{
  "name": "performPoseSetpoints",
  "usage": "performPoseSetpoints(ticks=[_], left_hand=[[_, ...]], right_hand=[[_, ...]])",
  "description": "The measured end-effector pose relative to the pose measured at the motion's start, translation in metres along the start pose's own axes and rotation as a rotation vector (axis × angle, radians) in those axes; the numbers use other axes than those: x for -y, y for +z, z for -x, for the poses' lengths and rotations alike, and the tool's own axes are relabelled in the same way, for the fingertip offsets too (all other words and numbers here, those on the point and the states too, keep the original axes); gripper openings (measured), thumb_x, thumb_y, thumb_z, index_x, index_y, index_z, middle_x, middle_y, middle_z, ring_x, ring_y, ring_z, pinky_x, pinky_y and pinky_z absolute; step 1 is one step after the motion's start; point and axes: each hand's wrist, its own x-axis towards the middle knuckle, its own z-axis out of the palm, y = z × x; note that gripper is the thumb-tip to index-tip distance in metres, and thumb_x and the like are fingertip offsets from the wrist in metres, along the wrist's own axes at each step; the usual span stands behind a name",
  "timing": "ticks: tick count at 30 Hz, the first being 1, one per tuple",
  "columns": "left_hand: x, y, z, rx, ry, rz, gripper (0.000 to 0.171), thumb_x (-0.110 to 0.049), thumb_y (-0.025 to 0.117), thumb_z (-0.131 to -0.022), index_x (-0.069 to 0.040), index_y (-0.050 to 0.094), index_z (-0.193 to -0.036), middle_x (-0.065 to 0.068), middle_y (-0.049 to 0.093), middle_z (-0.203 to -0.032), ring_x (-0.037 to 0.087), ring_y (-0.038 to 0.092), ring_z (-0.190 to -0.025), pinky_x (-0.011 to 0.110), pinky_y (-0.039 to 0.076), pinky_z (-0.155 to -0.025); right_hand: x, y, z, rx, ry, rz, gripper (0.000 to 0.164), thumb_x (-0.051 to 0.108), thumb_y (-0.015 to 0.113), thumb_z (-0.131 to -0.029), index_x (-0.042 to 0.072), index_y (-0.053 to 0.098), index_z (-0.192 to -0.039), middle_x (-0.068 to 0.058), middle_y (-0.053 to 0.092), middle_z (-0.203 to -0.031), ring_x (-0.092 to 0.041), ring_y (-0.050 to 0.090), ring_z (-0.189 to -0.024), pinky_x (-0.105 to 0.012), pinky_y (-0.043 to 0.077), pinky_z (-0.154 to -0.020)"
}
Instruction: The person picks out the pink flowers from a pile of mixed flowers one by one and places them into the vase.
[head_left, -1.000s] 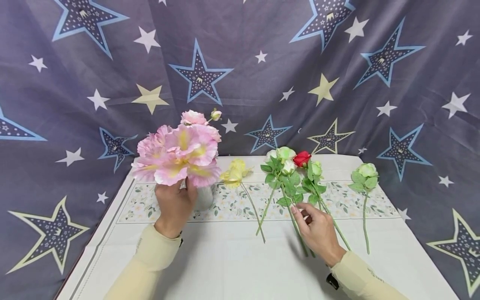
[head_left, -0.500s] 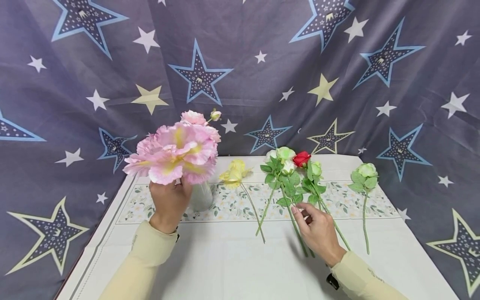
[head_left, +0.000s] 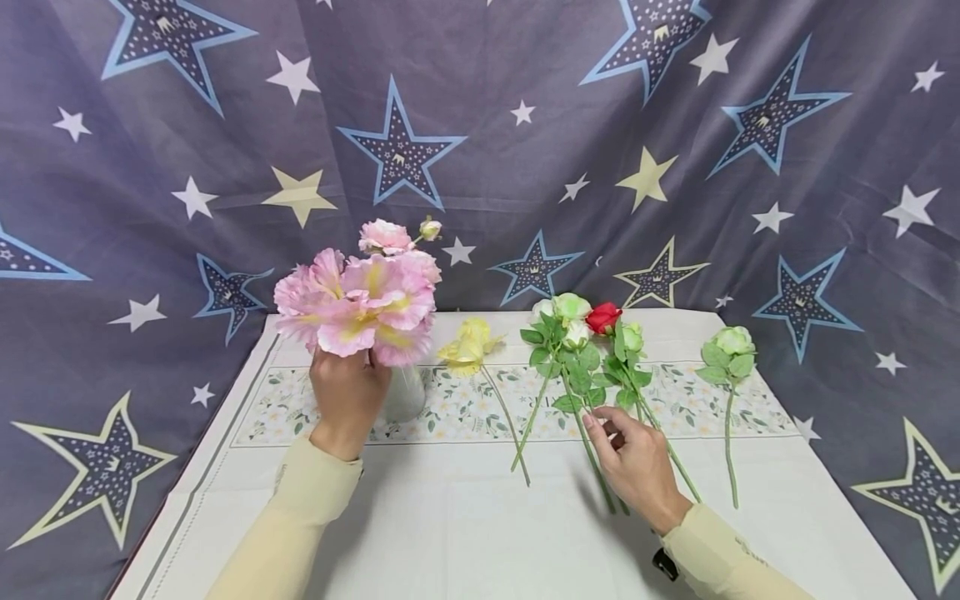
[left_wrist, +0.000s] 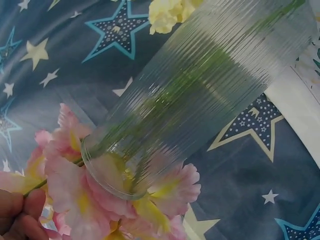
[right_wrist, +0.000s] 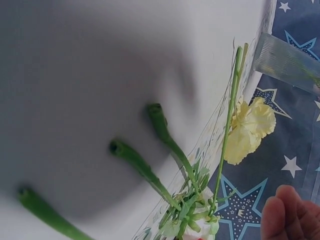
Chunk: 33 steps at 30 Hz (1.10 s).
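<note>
My left hand [head_left: 348, 396] pinches the thin green stem [left_wrist: 35, 188] of a pink flower beside the mouth of a ribbed clear vase [head_left: 405, 396]. Large pink blossoms with yellow centres [left_wrist: 85, 200] crowd around the rim, and green stems show through the vase wall. A smaller pink bloom [head_left: 386, 237] and a bud stand above them. My right hand [head_left: 637, 458] hovers over the stems of several white and green roses [head_left: 576, 333], its fingers loosely curled. In the right wrist view, nothing shows between its fingers [right_wrist: 287, 215].
A yellow flower [head_left: 471, 346] lies right of the vase. Among the green roses is a red rose [head_left: 603, 317], and a lone green rose [head_left: 733, 350] lies at the far right. The white tablecloth [head_left: 480, 533] has a floral band, with a starry curtain [head_left: 480, 150] behind.
My left hand and the pink blossoms shifted left, then back to the right by a little. The right hand has stayed where it was.
</note>
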Motion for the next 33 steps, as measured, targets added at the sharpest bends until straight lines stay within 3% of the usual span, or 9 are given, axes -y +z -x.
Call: performPoseSetpoints(ticks=[5, 12, 17, 24, 33], left_hand=[[0.0, 0.005, -0.003, 0.019, -0.021, -0.021, 0.01, 0.007, 0.051, -0.071, 0.0, 0.057, -0.074, 0.02, 0.061, -0.071, 0.042, 0.054, -0.068, 0.055, 0.043, -0.07], [0.004, 0.01, -0.009, 0.079, -0.103, -0.002, 0.021, 0.006, 0.05, -0.07, -0.009, 0.04, -0.059, 0.008, 0.041, -0.054, 0.035, 0.043, -0.056, 0.051, 0.036, -0.057], [0.009, 0.014, -0.003, 0.13, -0.124, -0.048, 0.023, 0.004, 0.05, -0.07, -0.01, 0.039, -0.057, 0.006, 0.039, -0.052, 0.035, 0.043, -0.053, 0.052, 0.036, -0.058], [0.014, 0.021, 0.008, 0.17, -0.113, -0.131, 0.015, -0.005, 0.058, -0.075, -0.007, 0.052, -0.062, 0.013, 0.051, -0.051, 0.04, 0.053, -0.058, 0.055, 0.04, -0.068], [0.014, 0.023, 0.011, 0.23, -0.141, -0.184, 0.024, -0.007, 0.06, -0.074, -0.013, 0.043, -0.058, 0.009, 0.044, -0.047, 0.037, 0.05, -0.052, 0.052, 0.038, -0.06]], right_hand=[[0.0, 0.0, 0.0, -0.002, -0.002, -0.004, 0.018, 0.026, 0.065, -0.091, 0.01, 0.069, -0.096, 0.009, 0.062, -0.067, 0.0, 0.053, -0.053, -0.022, 0.047, -0.047], [0.001, 0.001, 0.0, 0.013, 0.017, 0.009, 0.02, 0.03, 0.064, -0.091, 0.012, 0.07, -0.098, 0.011, 0.06, -0.067, 0.001, 0.053, -0.053, -0.022, 0.047, -0.047], [0.0, 0.001, 0.001, 0.016, 0.014, 0.006, 0.02, 0.029, 0.064, -0.092, 0.011, 0.07, -0.098, 0.011, 0.061, -0.067, 0.0, 0.053, -0.053, -0.022, 0.047, -0.047], [0.0, 0.002, 0.002, 0.001, 0.015, -0.005, 0.016, 0.027, 0.064, -0.091, 0.013, 0.07, -0.096, 0.012, 0.06, -0.067, 0.001, 0.053, -0.053, -0.022, 0.047, -0.047], [-0.001, 0.002, 0.002, 0.008, 0.008, -0.004, 0.014, 0.026, 0.065, -0.091, 0.015, 0.07, -0.097, 0.012, 0.061, -0.066, 0.001, 0.053, -0.052, -0.022, 0.046, -0.046]])
